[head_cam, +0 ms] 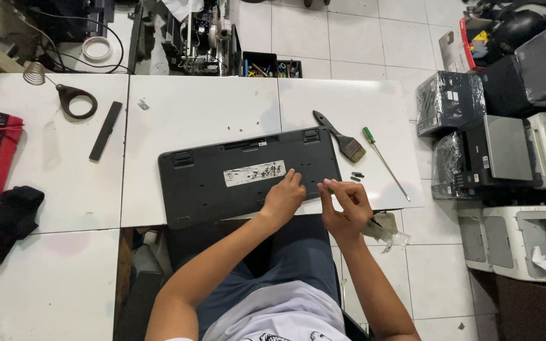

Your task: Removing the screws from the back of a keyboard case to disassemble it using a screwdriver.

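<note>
Right grip [347, 203] at keyboard [222, 180] near edge, pinched.

White tabletops [64, 189] on pale tiled floor [361, 31]; wrapped printers [507, 126] stacked at right (bright, even light).

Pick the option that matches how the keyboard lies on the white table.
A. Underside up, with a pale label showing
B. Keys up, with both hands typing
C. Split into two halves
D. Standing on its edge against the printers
A: the dark keyboard lies underside up on the white table, a pale label on its back, with the left hand resting on it and the right hand at its right end.
</note>
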